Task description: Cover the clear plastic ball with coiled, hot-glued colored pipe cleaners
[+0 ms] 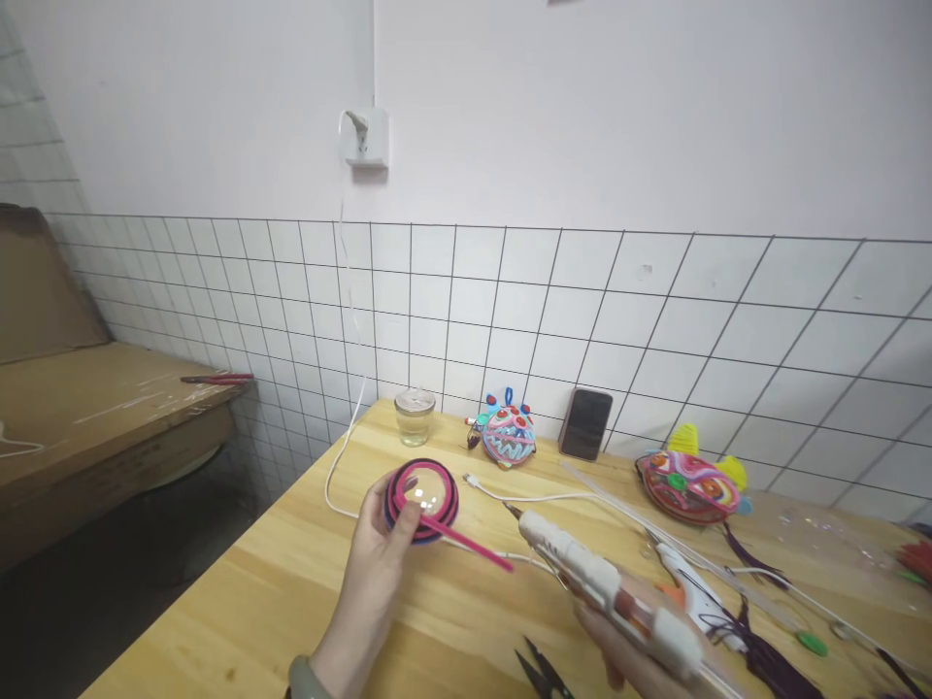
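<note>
My left hand is closed around the edge of a round clear disc ringed with pink and dark pipe cleaner. The loose pink end of the pipe cleaner sticks out to the right, under my thumb. My right hand grips a white hot glue gun, its nozzle pointing up and left towards the disc but apart from it. Below and between the hands lie black-bladed snips, cut off by the bottom edge.
Along the back stand a glass of pale liquid, a decorated blue-and-pink piece, a phone and a fish-like piece. A second white tool with orange, purple strands and white cables lie at the right.
</note>
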Motion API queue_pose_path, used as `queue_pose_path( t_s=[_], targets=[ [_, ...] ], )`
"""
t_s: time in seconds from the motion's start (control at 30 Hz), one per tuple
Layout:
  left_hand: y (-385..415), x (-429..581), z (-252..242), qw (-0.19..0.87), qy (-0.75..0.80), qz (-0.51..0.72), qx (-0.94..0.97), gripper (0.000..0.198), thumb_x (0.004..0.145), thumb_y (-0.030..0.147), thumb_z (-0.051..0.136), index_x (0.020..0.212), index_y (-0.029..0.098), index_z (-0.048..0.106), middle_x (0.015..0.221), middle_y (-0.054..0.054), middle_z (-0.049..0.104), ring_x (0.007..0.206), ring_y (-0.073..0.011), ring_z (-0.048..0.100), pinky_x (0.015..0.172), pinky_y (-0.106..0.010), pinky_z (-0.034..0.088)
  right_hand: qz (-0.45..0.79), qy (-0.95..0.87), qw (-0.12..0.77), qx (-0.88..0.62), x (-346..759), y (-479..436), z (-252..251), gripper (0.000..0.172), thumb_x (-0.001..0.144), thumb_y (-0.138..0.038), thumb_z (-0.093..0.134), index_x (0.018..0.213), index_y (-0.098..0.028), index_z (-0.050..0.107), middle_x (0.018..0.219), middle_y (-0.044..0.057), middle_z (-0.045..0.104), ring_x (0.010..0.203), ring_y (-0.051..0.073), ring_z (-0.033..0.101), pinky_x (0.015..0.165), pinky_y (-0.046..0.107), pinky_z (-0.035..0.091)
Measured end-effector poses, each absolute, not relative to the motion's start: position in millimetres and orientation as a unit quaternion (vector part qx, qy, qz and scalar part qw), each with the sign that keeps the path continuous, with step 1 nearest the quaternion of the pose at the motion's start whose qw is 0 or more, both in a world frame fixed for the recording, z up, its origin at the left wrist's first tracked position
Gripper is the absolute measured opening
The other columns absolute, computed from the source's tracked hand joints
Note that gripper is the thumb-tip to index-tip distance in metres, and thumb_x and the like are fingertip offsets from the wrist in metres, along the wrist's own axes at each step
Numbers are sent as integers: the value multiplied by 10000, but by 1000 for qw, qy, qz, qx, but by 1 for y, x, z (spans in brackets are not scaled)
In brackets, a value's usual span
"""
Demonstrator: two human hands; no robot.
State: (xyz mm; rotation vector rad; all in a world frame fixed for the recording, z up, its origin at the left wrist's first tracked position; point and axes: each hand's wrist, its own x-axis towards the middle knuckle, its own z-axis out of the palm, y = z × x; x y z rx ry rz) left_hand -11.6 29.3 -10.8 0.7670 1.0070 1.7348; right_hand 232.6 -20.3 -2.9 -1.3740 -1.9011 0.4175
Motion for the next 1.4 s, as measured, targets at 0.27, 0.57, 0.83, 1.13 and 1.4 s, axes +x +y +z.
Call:
queue_pose_path(
  t_s=[0.27, 0.57, 0.83, 1.13, 1.4],
  targets=[
    [30, -13, -9, 513, 408, 712, 253, 402, 712, 457, 689, 982, 177, 588, 953, -59, 665, 883, -208, 641, 735, -320, 532, 102, -723, 264, -630, 230, 7, -42, 329, 870, -441, 377, 723, -230, 581, 783, 43, 590, 643, 200, 628, 631, 317, 464],
    [27, -6, -8, 538, 399, 697, 256, 386, 702, 436, 706, 972, 174, 616, 954, -66, 702, 889, -215, 657, 732, -308, 531, 76, -699, 245, -667, 243, 24, -60, 292, 832, -317, 437, 1000, -140, 596, 977, 118, 571, 878, 223, 631, 831, 312, 453],
    [26, 2, -17, 564, 390, 685, 245, 471, 666, 435, 737, 1032, 173, 594, 1052, -90, 687, 1019, -241, 624, 892, -358, 483, 48, -681, 209, -700, 242, 25, -68, 393, 828, -235, 394, 1152, -78, 552, 1118, 181, 568, 1000, 254, 621, 845, 312, 473],
    [18, 11, -16, 562, 413, 664, 270, 520, 650, 466, 736, 1045, 155, 604, 1111, -129, 666, 1060, -273, 600, 883, -373, 483, 47, -684, 145, -713, 237, 20, -55, 468, 874, -197, 320, 1265, -1, 485, 1274, 267, 496, 1124, 313, 564, 891, 400, 471],
    [13, 19, -21, 560, 404, 669, 274, 515, 603, 450, 773, 1012, 177, 620, 1090, -122, 681, 1068, -285, 603, 917, -388, 468, 51, -777, 242, -579, 223, -3, -37, 371, 827, -304, 539, 1188, -218, 542, 1134, 100, 650, 1067, 237, 599, 900, 341, 479]
  ],
)
